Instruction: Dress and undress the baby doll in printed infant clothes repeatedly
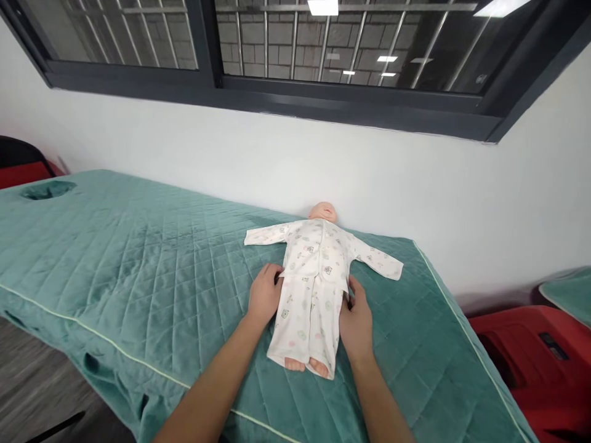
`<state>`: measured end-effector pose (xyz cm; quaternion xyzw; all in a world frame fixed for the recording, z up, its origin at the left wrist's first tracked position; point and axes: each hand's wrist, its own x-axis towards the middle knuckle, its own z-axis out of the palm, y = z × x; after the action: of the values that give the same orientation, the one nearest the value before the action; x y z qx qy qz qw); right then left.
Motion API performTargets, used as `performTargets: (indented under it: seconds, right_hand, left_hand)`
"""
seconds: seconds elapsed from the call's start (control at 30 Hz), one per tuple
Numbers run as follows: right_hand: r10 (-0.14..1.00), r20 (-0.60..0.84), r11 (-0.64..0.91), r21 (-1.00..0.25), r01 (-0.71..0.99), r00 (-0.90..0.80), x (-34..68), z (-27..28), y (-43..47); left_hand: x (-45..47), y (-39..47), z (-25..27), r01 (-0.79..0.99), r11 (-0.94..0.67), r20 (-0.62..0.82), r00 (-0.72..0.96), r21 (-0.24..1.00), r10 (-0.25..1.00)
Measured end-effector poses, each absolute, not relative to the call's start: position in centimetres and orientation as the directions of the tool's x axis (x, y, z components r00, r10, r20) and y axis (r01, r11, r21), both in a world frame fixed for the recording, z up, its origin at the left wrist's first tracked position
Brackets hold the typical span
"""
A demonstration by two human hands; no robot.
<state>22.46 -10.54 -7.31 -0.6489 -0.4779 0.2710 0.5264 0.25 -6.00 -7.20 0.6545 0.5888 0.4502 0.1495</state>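
A baby doll point(324, 211) lies on its back on the green quilted cover, head toward the wall. It wears a white printed long-sleeved top point(314, 246) with the sleeves spread out, and matching trousers point(302, 314). Its toes show below the trouser cuffs. My left hand point(266, 294) is at the left side of the waist, fingers curled at the trousers' edge just below the top's hem. On the opposite side, my right hand point(357, 320) pinches the waist of the trousers. Some fingertips of both hands are hidden by the cloth.
The green quilted cover point(184, 271) drapes over a bed with a face hole point(48, 189) at the far left. A white wall point(277, 154) and a dark-framed barred window stand behind. Red plastic furniture point(530, 351) is at the right, and a red-and-black chair point(21, 163) at the left.
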Motion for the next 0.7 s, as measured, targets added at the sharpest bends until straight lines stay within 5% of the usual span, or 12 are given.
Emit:
performTargets:
  seconds: [0.2,0.7]
  right_hand:
    - [0.856,0.356,0.142,-0.859,0.492,0.375,22.8,-7.0,-10.5]
    - [0.855,0.334,0.139,-0.884,0.445,0.397,22.8,-7.2,-10.4]
  left_hand:
    - [-0.3,-7.4,-7.0,0.614,-0.279,0.451,-0.141,0.738,0.881]
    - [-0.2,-7.5,-7.3,0.664,-0.276,0.468,-0.127,0.695,0.875]
